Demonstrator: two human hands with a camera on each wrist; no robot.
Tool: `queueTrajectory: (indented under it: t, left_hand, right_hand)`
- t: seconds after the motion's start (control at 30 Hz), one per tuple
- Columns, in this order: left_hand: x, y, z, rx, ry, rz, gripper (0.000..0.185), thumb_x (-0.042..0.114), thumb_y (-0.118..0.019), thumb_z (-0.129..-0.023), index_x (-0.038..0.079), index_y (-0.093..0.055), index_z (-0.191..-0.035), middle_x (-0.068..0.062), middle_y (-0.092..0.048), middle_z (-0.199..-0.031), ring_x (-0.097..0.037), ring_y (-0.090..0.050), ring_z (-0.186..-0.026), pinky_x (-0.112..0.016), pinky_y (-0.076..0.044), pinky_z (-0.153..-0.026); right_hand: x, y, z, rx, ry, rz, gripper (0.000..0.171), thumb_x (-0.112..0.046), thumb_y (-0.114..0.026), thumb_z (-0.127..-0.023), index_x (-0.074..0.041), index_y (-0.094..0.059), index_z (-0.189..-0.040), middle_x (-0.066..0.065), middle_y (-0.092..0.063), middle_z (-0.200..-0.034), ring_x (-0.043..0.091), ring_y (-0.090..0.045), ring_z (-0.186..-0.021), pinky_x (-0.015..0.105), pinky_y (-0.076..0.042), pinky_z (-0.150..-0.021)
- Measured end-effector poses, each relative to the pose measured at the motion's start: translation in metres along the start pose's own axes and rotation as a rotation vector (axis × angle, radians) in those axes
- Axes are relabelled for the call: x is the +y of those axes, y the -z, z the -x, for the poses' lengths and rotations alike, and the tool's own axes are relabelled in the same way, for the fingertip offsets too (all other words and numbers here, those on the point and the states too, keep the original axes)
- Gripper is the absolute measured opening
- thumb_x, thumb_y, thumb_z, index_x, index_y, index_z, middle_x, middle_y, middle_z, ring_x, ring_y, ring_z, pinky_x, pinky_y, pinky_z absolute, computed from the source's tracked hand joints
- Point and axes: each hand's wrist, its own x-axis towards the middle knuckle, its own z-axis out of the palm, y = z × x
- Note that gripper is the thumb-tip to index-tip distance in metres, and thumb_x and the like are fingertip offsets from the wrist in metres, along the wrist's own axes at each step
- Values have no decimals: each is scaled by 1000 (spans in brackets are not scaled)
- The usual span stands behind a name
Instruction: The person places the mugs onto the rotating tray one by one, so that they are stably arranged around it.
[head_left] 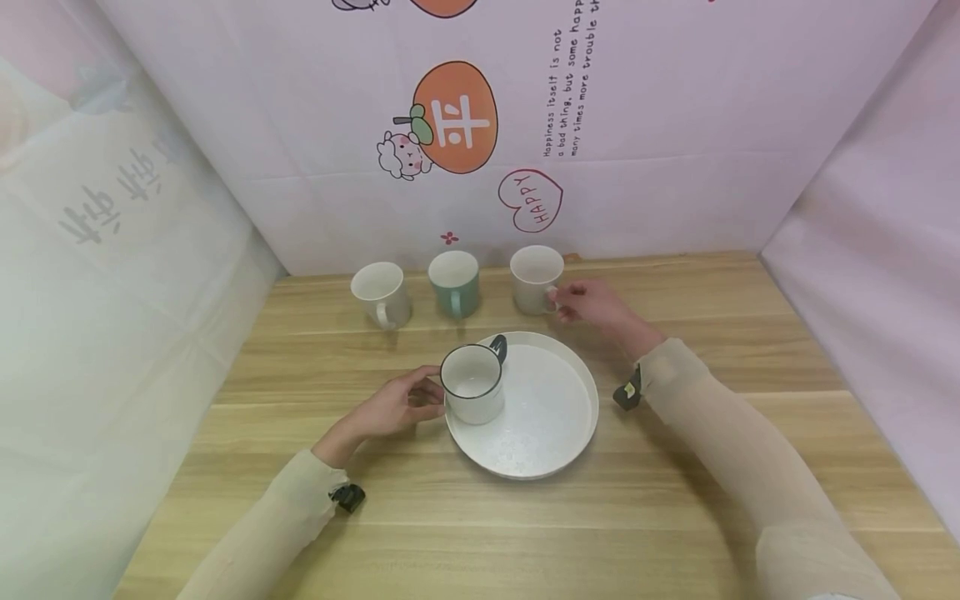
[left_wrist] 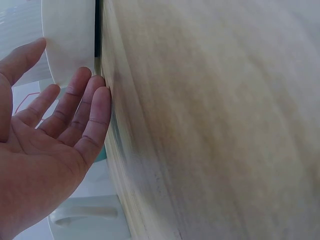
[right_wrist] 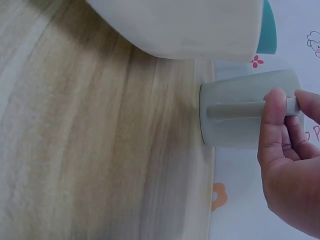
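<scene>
My right hand (head_left: 592, 307) pinches the handle of a pale mug (head_left: 533, 287) at the back right; in the right wrist view the thumb and fingers close on the handle's upper end (right_wrist: 292, 106). The mug stands upright on the table. My left hand (head_left: 397, 403) is beside a round white tray (head_left: 555, 454), its fingers loosely bent and spread, the fingertips right at the tray's left rim. On the tray's left side stands a white mug (head_left: 474, 400) with a dark rim and a black handle pointing to the back right.
A green mug (head_left: 459, 298) and another white mug (head_left: 390, 307) stand in the back row to the left, handles facing forward. Behind them a printed white cloth (head_left: 322, 200) hangs at the back edge of the wooden table (head_left: 465, 542). White cloth also hangs on both sides.
</scene>
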Motion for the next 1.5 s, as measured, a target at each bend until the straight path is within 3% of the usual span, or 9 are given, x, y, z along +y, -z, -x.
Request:
queueTrajectory:
  t: [0.23, 0.47, 0.6, 0.7, 0.8, 0.93, 1.07, 1.33, 1.5]
  left_hand:
    - [-5, 0, -1, -7, 1, -3, 54, 11, -67, -87, 4, -43, -134, -18, -63, -110, -35, -62, -104, -40, -52, -90]
    - [-35, -6, -8, 21, 4, -25, 56, 17, -69, -86, 13, -42, -135, -13, -64, -110, -28, -63, -103, -38, -52, -89]
    - [-38, -5, -9, 25, 8, -29, 55, 23, -70, -85, 18, -44, -134, -7, -65, -108, -21, -64, -102, -31, -53, -88]
    - [-38, -5, -9, 24, 4, -36, 55, 26, -70, -85, 20, -44, -133, -4, -65, -107, -17, -64, -100, -27, -53, -87]
    - [-24, -2, -6, 16, 7, -21, 54, 20, -69, -86, 14, -44, -134, -10, -65, -108, -24, -64, -102, -32, -53, -88]
    - [-4, 0, -1, 5, 15, 3, 53, 11, -67, -86, 5, -44, -133, -19, -63, -110, -35, -62, -104, -41, -52, -89]
    - [-3, 0, -1, 4, 16, 1, 53, 12, -67, -86, 6, -44, -134, -18, -63, -110, -34, -62, -104, -41, -51, -89]
    - [-4, 1, 0, 1, 13, 8, 53, 13, -67, -86, 7, -43, -134, -17, -63, -111, -35, -61, -105, -44, -51, -90]
    - [-3, 1, 0, -2, 15, 7, 53, 13, -67, -87, 8, -44, -134, -17, -63, -111, -35, -61, -106, -44, -51, -91]
  right_hand:
    - [3, 1, 2, 4, 65, 9, 35, -27, -59, -93, 4, -61, -108, 11, -64, -97, 19, -64, -82, 29, -57, -76]
    - [7, 1, 1, 17, 93, -19, 35, -26, -59, -93, 6, -60, -108, 15, -63, -92, 14, -62, -76, 27, -56, -73]
    - [8, 1, 1, 13, 106, -3, 38, -27, -58, -93, 7, -59, -110, 17, -63, -95, 15, -62, -77, 27, -56, -74]
    - [7, 0, 2, 17, 105, 1, 36, -25, -58, -94, 7, -59, -110, 16, -63, -95, 16, -62, -78, 32, -57, -77]
    - [6, 0, 2, 25, 99, -9, 33, -23, -58, -94, 6, -60, -109, 16, -63, -95, 23, -63, -81, 37, -56, -80]
    - [7, 1, 2, 28, 97, -11, 32, -23, -58, -94, 6, -60, -108, 17, -63, -96, 24, -63, -82, 35, -56, -79]
    - [7, 3, 3, 24, 100, -11, 37, -25, -58, -93, 8, -58, -110, 20, -62, -99, 17, -63, -79, 31, -57, -77]
    - [5, 6, 10, 34, 99, 8, 39, -29, -58, -93, 7, -59, -109, 21, -62, -100, 35, -61, -92, 37, -55, -83]
    - [3, 8, 17, 45, 82, 27, 36, -29, -57, -94, 3, -61, -110, 17, -63, -100, 29, -61, -90, 36, -55, -84]
